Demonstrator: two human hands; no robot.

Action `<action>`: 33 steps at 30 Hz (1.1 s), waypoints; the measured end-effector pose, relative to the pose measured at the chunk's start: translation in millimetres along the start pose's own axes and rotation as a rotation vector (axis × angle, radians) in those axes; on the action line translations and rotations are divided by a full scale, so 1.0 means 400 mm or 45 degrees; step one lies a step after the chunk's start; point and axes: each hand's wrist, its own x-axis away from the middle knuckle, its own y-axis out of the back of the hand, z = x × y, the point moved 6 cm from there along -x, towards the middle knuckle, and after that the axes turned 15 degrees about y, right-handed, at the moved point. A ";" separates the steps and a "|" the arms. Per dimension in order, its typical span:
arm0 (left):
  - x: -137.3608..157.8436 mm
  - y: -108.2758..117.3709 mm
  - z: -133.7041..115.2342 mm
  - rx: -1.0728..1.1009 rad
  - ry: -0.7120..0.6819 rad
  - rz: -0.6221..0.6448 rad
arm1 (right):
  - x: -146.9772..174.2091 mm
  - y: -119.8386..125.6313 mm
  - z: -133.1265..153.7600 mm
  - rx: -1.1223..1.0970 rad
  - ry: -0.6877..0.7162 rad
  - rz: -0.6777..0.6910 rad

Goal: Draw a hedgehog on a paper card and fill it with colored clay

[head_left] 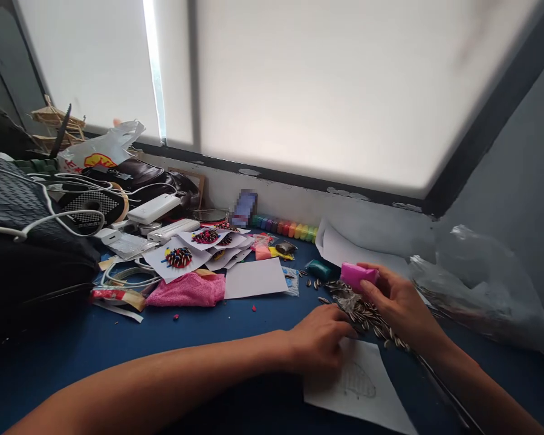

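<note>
Apparently handles material at this step: holds a pink packet [357, 277] in the right grip [399, 302], pinched between thumb and fingers, over the far edge of a pile of striped seeds [369, 317] on the blue table [199, 331], just beside a dark green packet [321, 269]. Lays the left grip [321, 338] across the upper corner of a paper sheet [358, 383], with fingers close to the seeds; cannot tell if clasping anything beneath. Bears, on that sheet, a rounded, hatched outline. For the next move, seems to call for a steady pinch on the packet and care around the loose seeds. As for writing, finds none legible on the packet. Shows red and yellow print on a white plastic bag [124, 136], too unclear to read. Offers no readable label on a rainbow row of small packs [290, 229].
</note>
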 end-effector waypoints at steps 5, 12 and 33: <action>-0.006 0.009 0.003 -0.212 -0.078 -0.024 | 0.041 0.012 -0.020 -0.114 -0.078 -0.060; -0.078 0.058 0.125 -0.383 0.218 -0.129 | 0.088 -0.003 -0.042 0.012 -0.168 -0.084; -0.151 0.066 0.066 -0.286 0.317 -0.284 | 0.128 0.021 -0.049 0.185 -0.104 -0.079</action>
